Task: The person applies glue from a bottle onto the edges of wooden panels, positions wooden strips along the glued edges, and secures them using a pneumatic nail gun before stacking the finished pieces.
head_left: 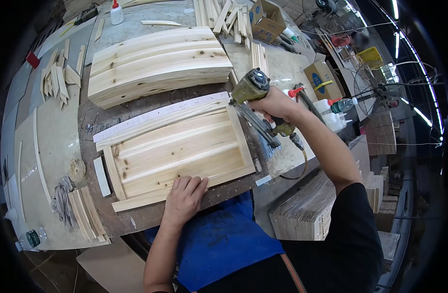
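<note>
My right hand (274, 103) is wrapped round the grip of an air nail gun (255, 88). The gun's nose is at the far right corner of a pine panel (180, 146) edged with wooden strips, with its magazine slanting toward me. At the near edge, my left hand (186, 198) has its fingers bent over the front wooden strip (145, 199), holding it against the panel. Its thumb cannot be clearly made out. Just behind the panel lie loose thin strips (170, 122) and a white marked strip (160, 116).
A stack of pine boards (160, 63) sits farther back. Wood offcuts (60, 78) lie left, beside a grey rag (63, 200) and more strips (87, 215). Glue bottles (331, 115) and a cardboard box (323, 80) stand right. An air hose (304, 163) hangs from the gun.
</note>
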A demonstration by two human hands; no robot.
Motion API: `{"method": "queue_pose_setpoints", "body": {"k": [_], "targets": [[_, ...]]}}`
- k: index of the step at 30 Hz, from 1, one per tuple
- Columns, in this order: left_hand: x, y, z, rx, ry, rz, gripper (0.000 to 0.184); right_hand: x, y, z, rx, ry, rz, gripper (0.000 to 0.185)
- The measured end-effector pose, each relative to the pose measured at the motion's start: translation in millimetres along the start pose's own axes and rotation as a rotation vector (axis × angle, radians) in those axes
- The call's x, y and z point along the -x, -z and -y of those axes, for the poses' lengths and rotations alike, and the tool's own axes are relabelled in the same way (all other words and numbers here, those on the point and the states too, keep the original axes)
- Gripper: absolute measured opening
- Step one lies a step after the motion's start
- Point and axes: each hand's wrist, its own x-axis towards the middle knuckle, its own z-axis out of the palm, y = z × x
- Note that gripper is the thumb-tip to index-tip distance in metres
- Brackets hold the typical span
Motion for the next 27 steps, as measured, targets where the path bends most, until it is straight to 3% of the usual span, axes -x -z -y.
{"method": "queue_pose_setpoints", "body": {"k": [16, 20, 27], "targets": [[0, 0, -3, 0.027, 0.005, 0.005, 0.033, 8, -5, -16, 0.064, -0.087, -0.016, 0.019], [3, 1, -3, 0.028, 0.022, -0.001, 0.033, 40, -4, -28, -0.049, -0.006, -0.006, 0.020], [0, 0, -5, 0.037, 0.012, -0.003, 0.033, 86, -13, -48, 0.023, 0.007, 0.051, 0.023]]}}
